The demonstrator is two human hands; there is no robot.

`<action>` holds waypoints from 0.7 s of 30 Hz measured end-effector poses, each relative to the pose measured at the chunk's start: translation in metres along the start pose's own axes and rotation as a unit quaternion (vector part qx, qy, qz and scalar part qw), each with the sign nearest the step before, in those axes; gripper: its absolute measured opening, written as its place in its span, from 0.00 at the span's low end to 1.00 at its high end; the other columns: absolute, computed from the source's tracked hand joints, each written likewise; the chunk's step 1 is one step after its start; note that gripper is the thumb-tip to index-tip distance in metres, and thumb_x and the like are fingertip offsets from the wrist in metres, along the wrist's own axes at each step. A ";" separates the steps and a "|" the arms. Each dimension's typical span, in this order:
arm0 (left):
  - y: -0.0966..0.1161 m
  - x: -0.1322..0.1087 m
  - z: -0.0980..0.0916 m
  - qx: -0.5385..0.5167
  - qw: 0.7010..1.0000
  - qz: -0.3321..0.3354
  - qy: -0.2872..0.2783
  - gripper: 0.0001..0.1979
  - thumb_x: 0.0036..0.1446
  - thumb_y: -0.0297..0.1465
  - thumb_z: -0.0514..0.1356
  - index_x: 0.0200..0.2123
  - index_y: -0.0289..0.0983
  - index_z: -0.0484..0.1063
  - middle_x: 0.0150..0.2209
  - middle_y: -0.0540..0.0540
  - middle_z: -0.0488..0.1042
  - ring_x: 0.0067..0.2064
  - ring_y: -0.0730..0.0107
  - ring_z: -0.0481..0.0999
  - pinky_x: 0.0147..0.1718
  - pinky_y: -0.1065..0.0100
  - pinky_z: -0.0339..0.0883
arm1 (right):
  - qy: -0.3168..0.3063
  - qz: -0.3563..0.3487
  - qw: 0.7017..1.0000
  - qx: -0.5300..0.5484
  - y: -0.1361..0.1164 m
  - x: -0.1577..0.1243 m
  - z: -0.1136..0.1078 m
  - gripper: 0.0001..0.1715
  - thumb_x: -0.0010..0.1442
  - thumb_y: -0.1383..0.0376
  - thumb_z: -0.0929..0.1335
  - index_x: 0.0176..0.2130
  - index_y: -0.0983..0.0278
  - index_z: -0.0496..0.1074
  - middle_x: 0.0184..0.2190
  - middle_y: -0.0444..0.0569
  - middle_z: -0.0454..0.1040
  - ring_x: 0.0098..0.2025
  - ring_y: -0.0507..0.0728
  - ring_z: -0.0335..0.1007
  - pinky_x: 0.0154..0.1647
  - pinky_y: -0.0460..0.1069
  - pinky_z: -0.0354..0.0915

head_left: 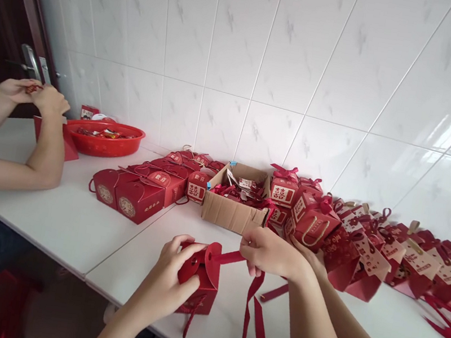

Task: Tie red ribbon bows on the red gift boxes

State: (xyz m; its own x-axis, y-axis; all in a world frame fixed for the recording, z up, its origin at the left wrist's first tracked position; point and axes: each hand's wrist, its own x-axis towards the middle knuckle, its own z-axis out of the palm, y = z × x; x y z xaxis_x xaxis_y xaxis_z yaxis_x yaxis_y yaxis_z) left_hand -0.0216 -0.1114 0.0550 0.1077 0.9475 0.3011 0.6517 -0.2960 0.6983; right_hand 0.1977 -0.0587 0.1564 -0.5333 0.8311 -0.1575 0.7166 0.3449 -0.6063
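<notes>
A small red gift box point(206, 291) stands on the white table with its rounded top flaps raised and a dark red cord hanging down its front. Thumb and fingers of my left hand point(172, 275) grip it from the left side and top. My right hand point(267, 253) pinches a red ribbon point(231, 258), which runs taut from a hole in the box's flap. Long loose ends of red ribbon point(255, 333) trail below my right hand over the table. Another person's hand point(314, 257) reaches in from the right, touching a red box with a gold cord handle point(314, 229).
Behind my hands stands a cardboard box point(233, 216) of tags and ribbons. Red boxes point(140, 190) sit left of it, and rows of red bags point(404, 254) line the wall at right. At left, a co-worker's hands point(34, 96) hold something small near a red basin point(105, 144).
</notes>
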 end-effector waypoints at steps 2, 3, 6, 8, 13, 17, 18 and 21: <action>0.000 0.000 0.001 0.000 1.000 0.003 0.003 0.22 0.55 0.28 0.53 0.54 0.47 0.66 0.55 0.43 0.58 0.60 0.55 0.59 0.59 0.49 0.57 | 0.000 -0.006 1.000 0.001 -0.001 0.001 0.001 0.09 0.49 0.68 0.59 0.19 0.64 0.61 0.17 0.45 0.72 0.20 0.49 0.65 0.21 0.42 0.59; 0.000 0.001 0.002 0.000 1.000 0.005 0.006 0.22 0.55 0.29 0.53 0.54 0.47 0.66 0.55 0.43 0.58 0.60 0.55 0.60 0.59 0.49 0.57 | 0.001 -0.008 1.000 0.001 -0.002 0.003 0.002 0.09 0.49 0.68 0.59 0.20 0.64 0.61 0.17 0.45 0.72 0.20 0.49 0.65 0.21 0.42 0.59; -0.003 0.003 0.003 -0.001 1.000 0.004 0.021 0.19 0.58 0.32 0.53 0.53 0.47 0.68 0.53 0.42 0.59 0.59 0.55 0.61 0.58 0.49 0.58 | 0.004 -0.012 1.000 -0.010 -0.004 0.006 0.006 0.08 0.50 0.68 0.59 0.21 0.64 0.62 0.17 0.45 0.72 0.19 0.49 0.64 0.20 0.42 0.57; -0.005 0.005 0.004 -0.004 0.999 -0.001 0.032 0.17 0.59 0.34 0.53 0.51 0.47 0.69 0.52 0.42 0.61 0.58 0.55 0.62 0.58 0.49 0.59 | 0.007 -0.013 0.999 -0.033 -0.006 0.008 0.009 0.08 0.51 0.68 0.59 0.22 0.64 0.62 0.17 0.44 0.72 0.19 0.49 0.63 0.20 0.42 0.56; -0.006 0.008 0.006 -0.015 0.999 -0.012 0.048 0.13 0.59 0.37 0.53 0.44 0.45 0.74 0.50 0.43 0.63 0.56 0.54 0.64 0.57 0.49 0.60 | 0.031 -0.002 0.995 -0.099 -0.012 0.013 0.019 0.11 0.52 0.68 0.59 0.21 0.64 0.62 0.18 0.44 0.73 0.19 0.48 0.62 0.20 0.44 0.53; -0.002 0.012 0.008 -0.023 0.997 -0.026 0.073 0.12 0.57 0.38 0.54 0.39 0.44 0.75 0.49 0.42 0.64 0.55 0.53 0.64 0.56 0.48 0.60 | 0.043 0.017 0.989 -0.140 -0.015 0.019 0.027 0.10 0.54 0.66 0.62 0.23 0.64 0.65 0.21 0.45 0.73 0.20 0.49 0.63 0.20 0.45 0.50; -0.001 0.013 0.008 -0.023 0.996 -0.028 0.079 0.12 0.57 0.38 0.54 0.38 0.43 0.75 0.48 0.42 0.65 0.55 0.52 0.64 0.56 0.48 0.60 | 0.043 0.018 0.988 -0.148 -0.015 0.020 0.028 0.09 0.54 0.66 0.62 0.24 0.64 0.66 0.22 0.46 0.73 0.21 0.49 0.63 0.20 0.45 0.50; 0.002 0.014 0.008 -0.023 0.995 -0.032 0.087 0.11 0.56 0.38 0.54 0.35 0.42 0.75 0.47 0.41 0.66 0.54 0.51 0.64 0.55 0.46 0.59 | 0.039 0.017 0.985 -0.166 -0.015 0.022 0.032 0.08 0.54 0.66 0.63 0.25 0.64 0.67 0.23 0.45 0.73 0.22 0.50 0.63 0.21 0.45 0.49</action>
State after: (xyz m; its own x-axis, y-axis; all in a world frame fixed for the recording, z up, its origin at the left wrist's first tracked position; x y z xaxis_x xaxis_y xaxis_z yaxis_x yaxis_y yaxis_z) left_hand -0.0125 -0.0977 0.0560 -0.0666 0.9306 0.3600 0.6170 -0.2451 0.7478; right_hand 0.1604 -0.0593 0.1374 -0.4800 0.8710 -0.1049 0.8475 0.4296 -0.3116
